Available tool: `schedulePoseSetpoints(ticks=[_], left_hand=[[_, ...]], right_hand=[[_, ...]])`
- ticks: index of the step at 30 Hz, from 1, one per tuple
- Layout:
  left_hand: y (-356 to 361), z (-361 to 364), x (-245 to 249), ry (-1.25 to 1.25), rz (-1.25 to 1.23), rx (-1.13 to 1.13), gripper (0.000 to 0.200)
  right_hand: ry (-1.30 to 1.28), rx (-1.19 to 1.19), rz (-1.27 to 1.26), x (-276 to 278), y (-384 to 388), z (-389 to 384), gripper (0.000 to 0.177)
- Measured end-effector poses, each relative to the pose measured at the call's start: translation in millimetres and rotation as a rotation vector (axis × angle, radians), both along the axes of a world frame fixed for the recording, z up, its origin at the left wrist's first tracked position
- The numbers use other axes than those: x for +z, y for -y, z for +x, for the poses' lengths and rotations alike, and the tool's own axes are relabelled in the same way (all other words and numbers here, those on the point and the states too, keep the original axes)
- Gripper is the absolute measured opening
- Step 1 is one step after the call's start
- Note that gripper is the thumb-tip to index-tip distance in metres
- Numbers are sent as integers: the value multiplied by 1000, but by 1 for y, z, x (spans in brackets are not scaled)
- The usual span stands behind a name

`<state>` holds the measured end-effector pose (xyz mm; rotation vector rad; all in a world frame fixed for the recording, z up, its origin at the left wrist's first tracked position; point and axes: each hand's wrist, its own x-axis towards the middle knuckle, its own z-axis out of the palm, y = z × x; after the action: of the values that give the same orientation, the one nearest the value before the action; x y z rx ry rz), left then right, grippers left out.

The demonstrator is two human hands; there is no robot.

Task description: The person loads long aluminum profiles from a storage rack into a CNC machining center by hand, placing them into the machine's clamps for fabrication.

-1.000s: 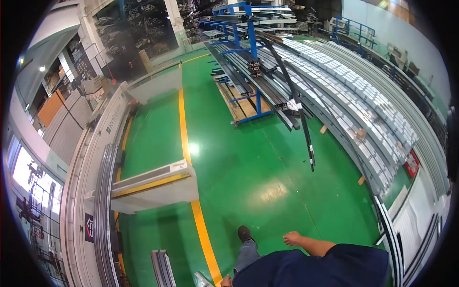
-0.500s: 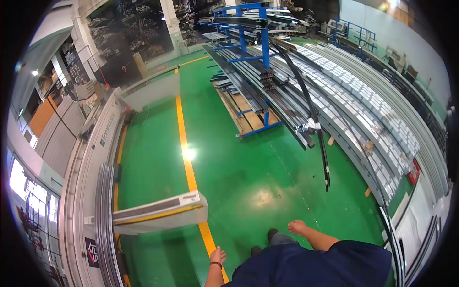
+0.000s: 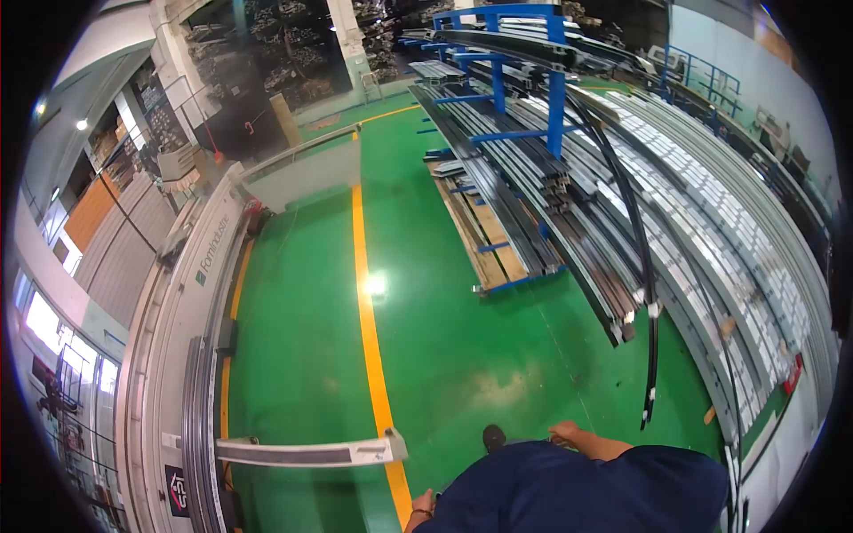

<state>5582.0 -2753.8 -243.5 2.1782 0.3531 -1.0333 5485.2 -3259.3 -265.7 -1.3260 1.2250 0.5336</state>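
My left hand (image 3: 423, 505) hangs low by my left side, next to the yellow floor line (image 3: 374, 382), with a band on the wrist. Its fingers look loosely curled, and I see nothing in them. In front of my body on the right is my right hand (image 3: 563, 433), partly hidden behind my dark blue top (image 3: 569, 489). It too is loosely closed, with no object visible in it. Neither hand touches anything around it. One dark shoe (image 3: 494, 436) shows on the green floor (image 3: 462, 355).
Left, a long pale machine (image 3: 209, 258) carries a projecting arm (image 3: 311, 454) reaching the yellow line. Metal profiles (image 3: 197, 426) lie along it. Right, a blue rack (image 3: 556, 98) holds long dark profiles (image 3: 498, 186) jutting out; bundled silvery profiles (image 3: 711, 231) lie beyond.
I have moved forward along the floor; the rack and the machine's projecting arm are nearer. Both hands have drawn closer to my body and lower in view.
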Motion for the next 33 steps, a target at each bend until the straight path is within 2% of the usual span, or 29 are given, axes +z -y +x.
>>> schedulePoseSetpoints(ticks=[2, 4, 5, 6, 8, 11, 14, 17, 19, 20, 22, 24, 26, 28, 30, 32, 33], left_hand=[[24, 34, 5, 48, 14, 34, 50], [26, 76, -16, 103, 132, -118, 59], [31, 98, -24, 138, 186, -196, 64], [38, 118, -31, 182, 176, -198, 63], [54, 159, -42, 280, 153, -215, 62], [74, 216, -37, 207, 123, -89, 63], [75, 291, -50, 8, 149, -57, 62], [69, 377, -54, 183, 198, -439, 62], [60, 432, -54, 139, 183, -314, 55], [65, 467, -45, 52, 164, -166, 49], [63, 544, -42, -49, 26, 126, 39], [65, 619, -35, -135, -164, 450, 31], [73, 684, -20, -151, -277, 595, 30], [103, 765, 28, -36, -187, 531, 32], [116, 851, 16, 0, -203, 436, 44], [130, 921, 1, 44, -304, 404, 47], [150, 942, 7, 68, -326, 481, 47]], right_hand=[[69, 159, -27, 14, 35, 89, 28], [146, 125, 79, 2, 63, 172, 31], [179, 67, 65, 27, 64, 212, 34], [219, 5, 48, 54, 61, 258, 39], [315, 65, 44, 87, 61, 336, 45], [417, 83, 101, 106, 56, 430, 43], [377, 182, 43, 92, 52, 490, 42], [180, 168, 14, 34, 58, 519, 33], [76, 190, 52, -45, 80, 515, 25], [56, 205, 96, -93, 95, 509, 22], [-94, 198, 9, -5, 75, 549, 26], [-8, 35, 26, -7, 88, 589, 26], [21, -135, 65, 6, 80, 592, 27], [84, -298, 90, 38, 84, 646, 31], [66, -243, 88, 49, 89, 692, 32], [24, -187, 83, 54, 102, 723, 32], [6, -158, 83, 52, 111, 745, 32]])
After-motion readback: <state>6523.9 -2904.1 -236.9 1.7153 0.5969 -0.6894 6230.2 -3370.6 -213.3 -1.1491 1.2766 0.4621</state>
